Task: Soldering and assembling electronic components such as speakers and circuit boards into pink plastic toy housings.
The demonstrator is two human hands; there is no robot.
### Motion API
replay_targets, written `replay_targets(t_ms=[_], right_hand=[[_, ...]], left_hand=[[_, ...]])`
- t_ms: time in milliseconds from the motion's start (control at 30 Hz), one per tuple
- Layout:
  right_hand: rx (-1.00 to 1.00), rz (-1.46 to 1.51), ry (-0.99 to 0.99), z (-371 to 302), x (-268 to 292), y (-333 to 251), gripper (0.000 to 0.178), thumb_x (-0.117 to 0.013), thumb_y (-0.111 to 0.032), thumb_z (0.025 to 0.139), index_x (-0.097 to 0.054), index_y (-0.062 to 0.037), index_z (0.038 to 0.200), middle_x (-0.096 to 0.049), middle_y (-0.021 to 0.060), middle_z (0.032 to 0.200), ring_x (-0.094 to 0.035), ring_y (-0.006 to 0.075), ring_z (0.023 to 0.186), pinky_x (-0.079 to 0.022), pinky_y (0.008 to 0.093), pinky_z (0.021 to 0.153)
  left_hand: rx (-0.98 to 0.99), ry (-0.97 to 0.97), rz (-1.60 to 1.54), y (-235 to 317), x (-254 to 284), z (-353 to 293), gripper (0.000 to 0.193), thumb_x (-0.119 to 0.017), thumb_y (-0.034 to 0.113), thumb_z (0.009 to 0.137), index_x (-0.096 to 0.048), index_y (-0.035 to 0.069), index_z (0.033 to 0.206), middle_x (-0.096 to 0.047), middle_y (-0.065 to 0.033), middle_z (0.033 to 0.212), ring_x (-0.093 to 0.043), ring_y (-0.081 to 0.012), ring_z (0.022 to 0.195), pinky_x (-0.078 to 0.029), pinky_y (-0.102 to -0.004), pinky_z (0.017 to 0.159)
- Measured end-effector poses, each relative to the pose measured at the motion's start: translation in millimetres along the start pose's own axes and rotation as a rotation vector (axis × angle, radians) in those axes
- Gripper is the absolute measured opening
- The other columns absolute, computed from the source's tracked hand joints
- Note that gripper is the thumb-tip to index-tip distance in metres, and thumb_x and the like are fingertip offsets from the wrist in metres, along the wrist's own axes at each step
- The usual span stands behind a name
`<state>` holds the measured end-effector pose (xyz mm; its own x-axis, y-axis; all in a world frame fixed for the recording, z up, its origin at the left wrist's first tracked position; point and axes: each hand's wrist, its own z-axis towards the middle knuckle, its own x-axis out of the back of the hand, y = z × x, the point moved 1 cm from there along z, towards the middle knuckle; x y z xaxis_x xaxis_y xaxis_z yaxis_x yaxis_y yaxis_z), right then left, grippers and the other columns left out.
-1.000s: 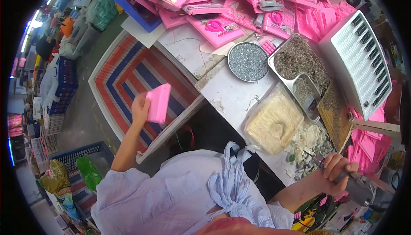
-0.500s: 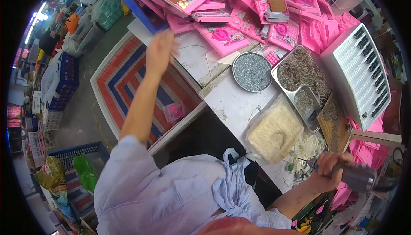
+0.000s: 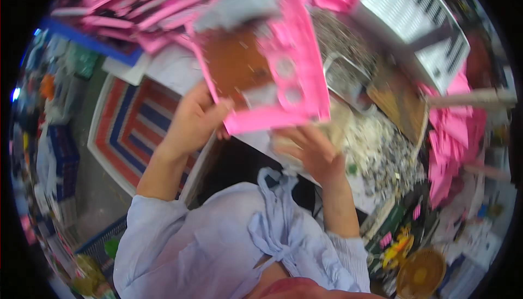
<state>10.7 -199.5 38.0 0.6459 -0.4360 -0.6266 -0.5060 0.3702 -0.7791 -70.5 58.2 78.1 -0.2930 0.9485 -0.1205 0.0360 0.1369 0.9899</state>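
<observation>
A pink plastic toy housing (image 3: 302, 53) is held up over the bench, tilted, its inner side facing me. Inside it sit a brown circuit board (image 3: 237, 62) and a grey piece (image 3: 239, 7) along its far edge. My left hand (image 3: 193, 116) grips the housing's near left corner, thumb on top. Just below the near edge is my right hand (image 3: 313, 152), fingers stretched and apart, somewhat blurred. It holds nothing that I can see; whether its fingertips touch the housing I cannot tell.
Pink housings (image 3: 158, 15) are piled at the back left. A striped-lined bin (image 3: 122, 119) stands left of the bench. To the right are a metal tray (image 3: 348, 34) of small metal parts, a white ridged rack (image 3: 403, 21), a brown board (image 3: 400, 100) and scattered pale pieces (image 3: 370, 135).
My left hand, bare before, now holds a pink housing in front of me. My right hand has let go of the dark power tool and moved left to the housing. The view has shifted.
</observation>
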Motion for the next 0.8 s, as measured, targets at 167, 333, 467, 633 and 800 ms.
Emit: replay_targets(t_ms=[167,333,467,633,800], right_hand=[[0.126,-0.035,0.498,-2.6,37.6,-8.1,0.076,-0.061,-0.04,0.102,-0.03,0.0015,0.157,-0.061,0.0153,0.137,-0.062,0.023,0.119,-0.05,0.0355,0.101],[0.085,-0.886,0.662,-30.9,61.1,1.7,0.06,-0.071,-0.015,0.095,-0.045,-0.0003,0.146,-0.064,0.0133,0.122,-0.062,0.0203,0.1,-0.051,0.0338,0.085],[0.295,-1.833,0.671,-40.6,64.9,-5.3,0.034,-0.075,-0.018,0.085,-0.071,-0.0063,0.117,-0.062,0.011,0.104,-0.052,0.0308,0.097,-0.045,0.0418,0.087],[0.283,-1.785,0.682,-35.1,82.2,-4.8,0.025,-0.075,-0.018,0.082,-0.076,-0.011,0.106,-0.06,0.0102,0.098,-0.05,0.0322,0.096,-0.042,0.0426,0.085],[0.263,-1.69,0.614,-42.8,89.7,-9.0,0.025,-0.076,-0.012,0.079,-0.074,-0.008,0.103,-0.061,0.0101,0.092,-0.055,0.0304,0.085,-0.045,0.0415,0.072]], left_hand=[[0.392,-0.338,0.067,-59.4,-53.6,7.4,0.052,-0.062,0.014,0.1,-0.044,0.005,0.148,-0.071,-0.0053,0.095,-0.06,-0.0074,0.06,-0.048,-0.0206,0.05],[-0.108,-0.324,0.778,-89.9,-64.5,21.6,0.072,-0.062,0.009,0.094,-0.03,0.003,0.158,-0.052,-0.0096,0.057,-0.056,-0.0216,0.05,-0.043,-0.0389,0.053],[-0.212,-0.359,0.951,-91.1,-68.1,20.8,0.068,-0.064,0.014,0.093,-0.038,0.001,0.155,-0.056,-0.0115,0.057,-0.058,-0.0296,0.049,-0.045,-0.0406,0.053],[-0.323,-0.33,1.128,-101.9,-81.4,21.5,0.066,-0.066,0.021,0.094,-0.043,-0.001,0.151,-0.058,-0.0119,0.055,-0.059,-0.0331,0.047,-0.046,-0.0431,0.051],[-0.373,-0.361,1.086,-78.0,-86.8,24.5,0.07,-0.075,0.021,0.086,-0.049,0.002,0.147,-0.064,-0.0139,0.084,-0.063,-0.0294,0.071,-0.05,-0.0415,0.067]])
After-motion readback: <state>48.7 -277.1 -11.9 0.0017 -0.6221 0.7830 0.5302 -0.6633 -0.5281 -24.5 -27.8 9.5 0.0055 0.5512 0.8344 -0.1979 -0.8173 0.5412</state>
